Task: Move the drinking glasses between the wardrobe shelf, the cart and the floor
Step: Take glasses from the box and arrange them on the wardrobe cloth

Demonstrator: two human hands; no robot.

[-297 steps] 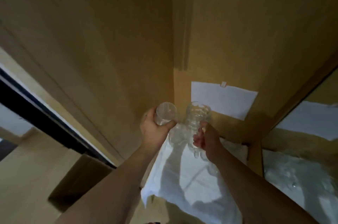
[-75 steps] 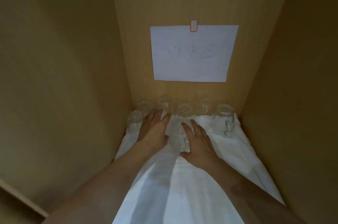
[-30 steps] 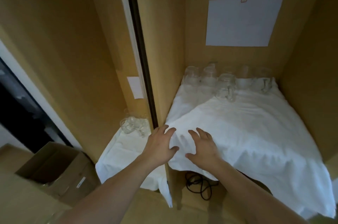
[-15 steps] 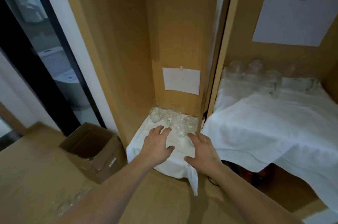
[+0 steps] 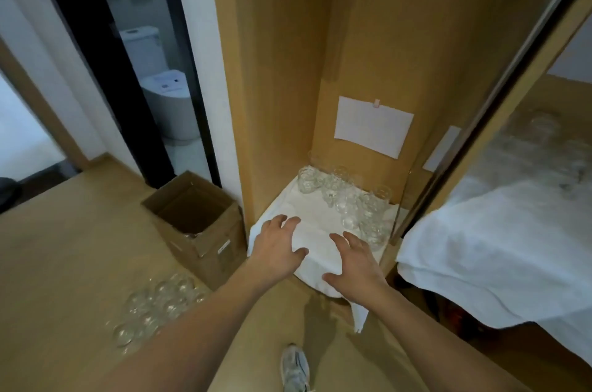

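Several clear drinking glasses (image 5: 347, 199) stand at the back and right of a low wardrobe shelf covered by a white cloth (image 5: 307, 241). My left hand (image 5: 277, 242) and my right hand (image 5: 357, 263) hover with spread fingers over the front of that cloth, short of the glasses, and hold nothing. More glasses (image 5: 157, 305) sit in a cluster on the floor at lower left. Blurred glasses (image 5: 544, 129) show at the back of the higher cloth-covered shelf (image 5: 499, 250) on the right.
An open cardboard box (image 5: 195, 222) stands on the floor left of the wardrobe. A sliding door rail (image 5: 480, 109) separates the two compartments. A paper sheet (image 5: 373, 126) hangs on the back panel. A dark doorway with a toilet (image 5: 169, 103) lies left. My shoe (image 5: 294, 369) shows below.
The view has swung left and down from the higher right shelf to the low left compartment. Both empty hands moved with it and now hover over the low shelf's cloth.
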